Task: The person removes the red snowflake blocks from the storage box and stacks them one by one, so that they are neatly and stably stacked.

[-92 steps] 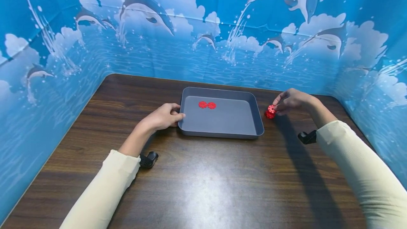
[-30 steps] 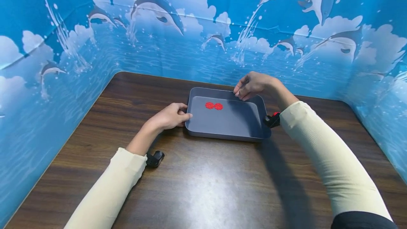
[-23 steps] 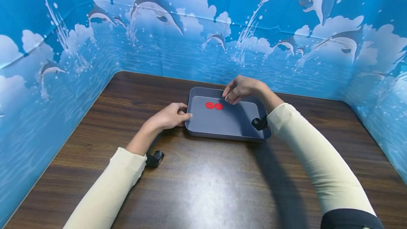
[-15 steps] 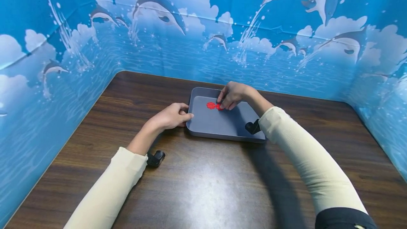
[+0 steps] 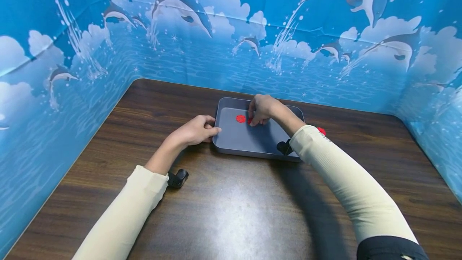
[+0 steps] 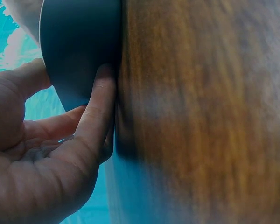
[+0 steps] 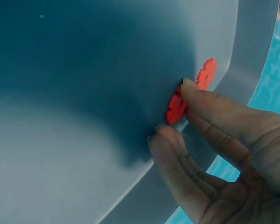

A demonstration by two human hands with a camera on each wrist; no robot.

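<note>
In the head view a grey rectangular tray (image 5: pixel 236 141) lies on the table. My left hand (image 5: pixel 195 132) grips its left wall, thumb over the rim and the other fingers outside. The left wrist view shows those fingers (image 6: pixel 95 109) against the dark tray wall. My right hand (image 5: pixel 265 109) reaches down inside the tray and pinches a red notched plastic disc (image 7: pixel 176 108) between thumb and forefinger, low at the tray floor. Beside it lies a second red notched disc (image 5: pixel 240 118), flat, left of my right hand. My fingers cover part of the held disc.
More red discs (image 5: pixel 321 131) sit on the brown wooden table (image 5: pixel 202 212) just right of the tray, partly behind my right sleeve. A blue dolphin-printed curtain (image 5: pixel 216 51) stands along the table's back and sides. Each wrist wears a black camera (image 5: pixel 178 178).
My right hand has come from the red pile at the right, over the tray's back rim, and down to the right-hand disc in it. The left hand keeps its grip on the tray.
</note>
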